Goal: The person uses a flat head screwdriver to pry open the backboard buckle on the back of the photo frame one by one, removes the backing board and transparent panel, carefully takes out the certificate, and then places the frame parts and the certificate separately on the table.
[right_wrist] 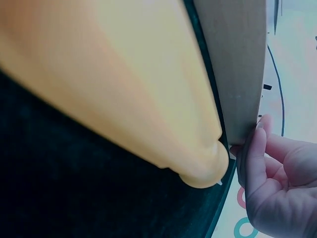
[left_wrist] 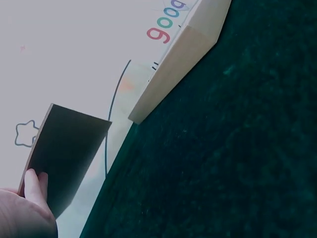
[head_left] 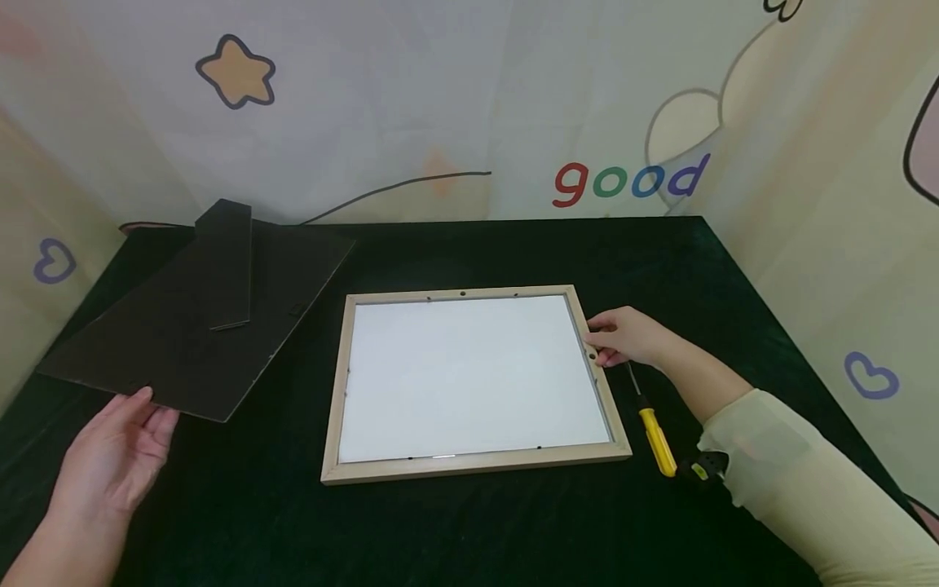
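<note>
Picture frame (head_left: 477,470) of pale wood, with a white sheet inside, lies at the centre of the dark green tabletop (head_left: 440,538); take that as the middle of the dial. Out toward nine o'clock, the left hand (head_left: 113,465) pinches the near edge of a black backing panel (head_left: 161,326) with a stand flap (head_left: 229,269) on it. At three o'clock, the right hand (head_left: 623,336) has thumb and fingers pinched on the frame's right bar. Just past it, near four o'clock, sits a yellow-handled screwdriver (head_left: 659,444). At one o'clock, the curtain (head_left: 440,90) reads "good" in red, green, blue and purple letters; its printed star (head_left: 236,72) is at eleven. I can't make out any brand on the screwdriver.
</note>
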Motion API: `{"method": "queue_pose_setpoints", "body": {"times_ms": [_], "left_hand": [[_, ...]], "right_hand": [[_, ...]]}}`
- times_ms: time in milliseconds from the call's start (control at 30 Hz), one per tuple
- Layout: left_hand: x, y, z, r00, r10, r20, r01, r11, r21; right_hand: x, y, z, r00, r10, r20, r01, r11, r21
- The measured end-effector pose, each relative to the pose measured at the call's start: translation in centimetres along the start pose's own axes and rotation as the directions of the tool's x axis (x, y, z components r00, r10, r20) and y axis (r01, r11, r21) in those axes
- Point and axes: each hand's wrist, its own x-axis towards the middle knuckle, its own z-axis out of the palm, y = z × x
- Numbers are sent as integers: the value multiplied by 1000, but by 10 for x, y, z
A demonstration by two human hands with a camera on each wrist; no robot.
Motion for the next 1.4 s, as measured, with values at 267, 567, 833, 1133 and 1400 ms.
{"method": "queue_pose_setpoints", "body": {"times_ms": [267, 567, 833, 1133, 1400], "left_hand": [[7, 6, -6, 992, 81, -99, -79, 997, 24], [17, 12, -6, 993, 84, -86, -85, 996, -11], [27, 11, -4, 994, 67, -84, -72, 995, -63], [40, 5, 0, 992, 100, -72, -105, 992, -66], [47, 4, 1, 989, 123, -83, -130, 988, -88]], "right_hand": [[1, 2, 2, 1000, 3, -7, -3, 1000, 13], [0, 1, 1, 1000, 12, -15, -12, 1000, -1], [1, 4, 3, 1000, 15, -25, -15, 1000, 1], [2, 4, 3, 999, 19, -27, -19, 1000, 11], [0, 3, 3, 999, 28, -32, -28, 999, 18]]}}
